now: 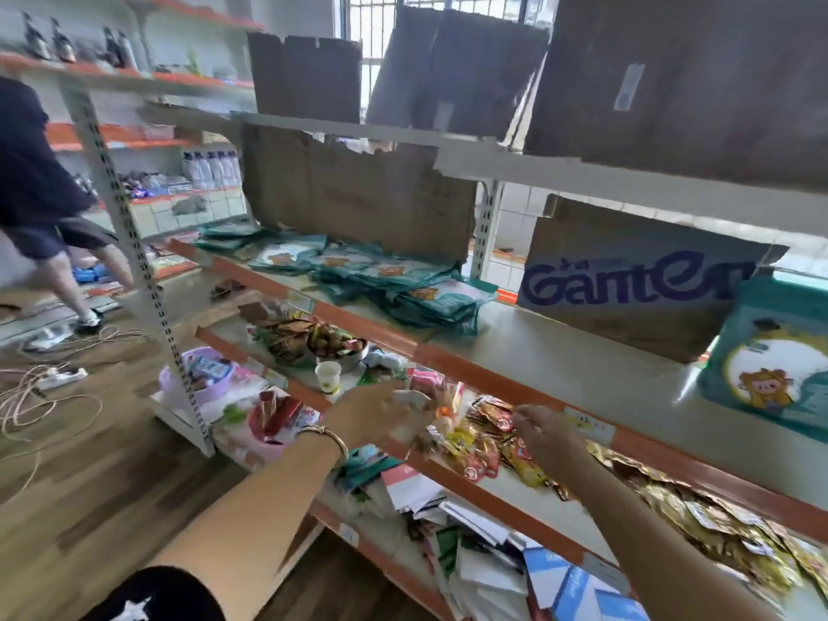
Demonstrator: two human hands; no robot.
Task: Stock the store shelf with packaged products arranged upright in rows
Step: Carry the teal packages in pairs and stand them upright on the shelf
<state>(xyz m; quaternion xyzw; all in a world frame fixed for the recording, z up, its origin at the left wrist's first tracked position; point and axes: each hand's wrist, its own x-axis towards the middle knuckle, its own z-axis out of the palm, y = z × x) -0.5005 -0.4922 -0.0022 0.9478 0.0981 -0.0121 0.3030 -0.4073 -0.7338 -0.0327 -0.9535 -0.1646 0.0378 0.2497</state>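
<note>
Two hands at the front edge of the middle tier; stock not yet upright.

Both the left hand and the right hand reach over loose red and yellow plastic snack packets heaped at that edge of the grey metal shelving unit with orange front strips, probably to sort them. Motion blur hides the fingers, so I cannot tell whether either hand grips anything. Crumpled gold foil packets lie towards the right end. On the upper tier, flat teal pouches lie in slumped piles, and one teal pouch stands at the right edge. Torn brown cardboard sheets and a blue-lettered carton line the back edge, apparently as backstops. Cables trail over the wood-pattern floor, where a second person walks.
</note>
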